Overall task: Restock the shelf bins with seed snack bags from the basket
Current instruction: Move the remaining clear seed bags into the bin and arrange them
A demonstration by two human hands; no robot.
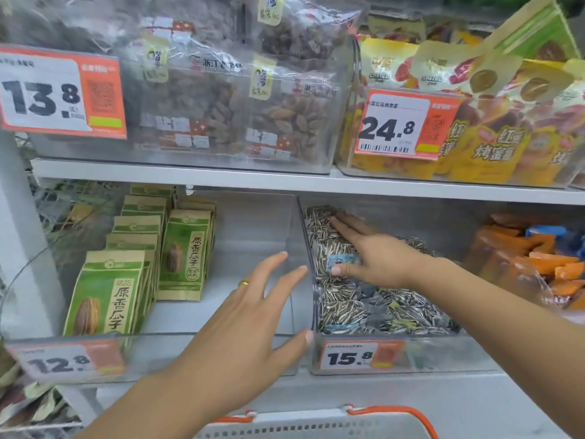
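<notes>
A clear bin (313, 299) on the lower shelf, tagged 15.8, holds clear bags of striped sunflower seeds (357, 308). My right hand (370, 251) lies flat on the upper seed bag inside it, fingers straight. My left hand (253, 315) hovers open in front of the neighbouring clear bin (202, 353), tagged 12.8, with its fingertips near the wall between the two bins. That left bin holds upright green seed bags (107, 296) at its left side; its right half shows bare floor. The white basket (304, 426) with orange handles shows at the bottom edge; its inside is hidden.
The upper shelf carries a clear bin of nut bags (228, 106), tagged 13.8, and a bin of yellow snack bags (493, 128), tagged 24.8. Orange packets (531, 261) fill the bin at the lower right. A white shelf edge (190, 175) runs above the lower bins.
</notes>
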